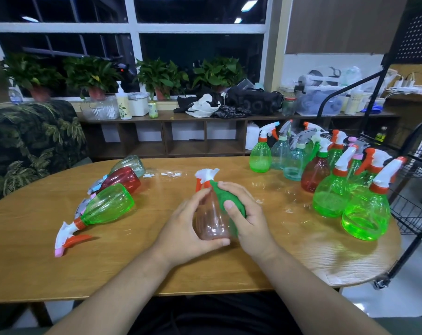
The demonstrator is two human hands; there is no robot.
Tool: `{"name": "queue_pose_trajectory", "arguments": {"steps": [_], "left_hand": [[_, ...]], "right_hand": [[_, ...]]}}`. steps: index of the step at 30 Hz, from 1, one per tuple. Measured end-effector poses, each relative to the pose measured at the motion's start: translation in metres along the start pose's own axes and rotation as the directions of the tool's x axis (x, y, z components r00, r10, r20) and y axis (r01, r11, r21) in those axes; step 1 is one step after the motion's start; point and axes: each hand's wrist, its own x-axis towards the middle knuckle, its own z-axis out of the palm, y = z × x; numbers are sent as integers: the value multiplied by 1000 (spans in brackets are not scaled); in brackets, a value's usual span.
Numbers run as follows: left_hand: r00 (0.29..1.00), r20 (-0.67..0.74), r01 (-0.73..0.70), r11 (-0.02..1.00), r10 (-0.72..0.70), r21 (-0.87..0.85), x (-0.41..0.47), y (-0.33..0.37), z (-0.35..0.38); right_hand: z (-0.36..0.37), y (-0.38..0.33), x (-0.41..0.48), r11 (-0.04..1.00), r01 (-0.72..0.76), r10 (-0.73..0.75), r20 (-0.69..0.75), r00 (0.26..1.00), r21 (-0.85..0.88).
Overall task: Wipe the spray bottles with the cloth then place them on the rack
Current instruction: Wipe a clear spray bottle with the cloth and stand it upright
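Observation:
My left hand [188,228] grips a pale pink clear spray bottle [211,223] by its body, over the middle of the wooden table [132,269]. Its white and orange trigger head [206,177] points away from me. My right hand [246,221] holds a green cloth [225,199] pressed against the bottle's right side, thumb on the cloth. Three bottles lie on their sides at the left: a green one [108,205], a red one [123,180] and a clear one [130,164]. Several upright bottles [326,180] stand at the right. The black wire rack [413,189] stands beyond the table's right edge.
A leaf-patterned armchair [28,146] sits at the left behind the table. A low wooden shelf [181,136] under the window carries potted plants, containers and dark bags. Bare tabletop lies in front of my hands and between the two groups of bottles.

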Motion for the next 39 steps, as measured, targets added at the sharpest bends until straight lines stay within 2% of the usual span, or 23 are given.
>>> {"name": "queue_pose_trajectory", "arguments": {"steps": [3, 8, 12, 18, 23, 26, 33, 39], "left_hand": [[1000, 1, -15, 1000, 15, -23, -1, 5, 1], [1000, -7, 15, 984, -16, -178, 0, 6, 1], [998, 44, 53, 959, -42, -277, 1, 5, 3], [989, 124, 102, 969, -75, -225, 0, 3, 5], [996, 90, 39, 992, -29, -120, 1, 3, 4], [1000, 13, 22, 995, -20, -92, 2, 4, 4], [970, -172, 131, 963, -174, -237, 6, -2, 4], [974, -135, 141, 954, -182, -265, 5, -4, 0]], "right_hand": [[-1, 3, 1, 995, -60, 62, -23, 998, 78], [-1, -3, 3, 911, -189, 206, -9, 978, 368], [-1, -3, 4, 875, -208, 238, -15, 971, 437], [-4, 4, 3, 949, -170, 184, -29, 982, 265], [-3, 4, 2, 988, -68, 72, -24, 997, 139], [-2, 3, 1, 997, -1, 2, -13, 1000, 81], [4, -3, -4, 996, 92, -93, 62, 994, 5], [3, -2, -3, 997, 75, -74, 53, 996, -16]]}}
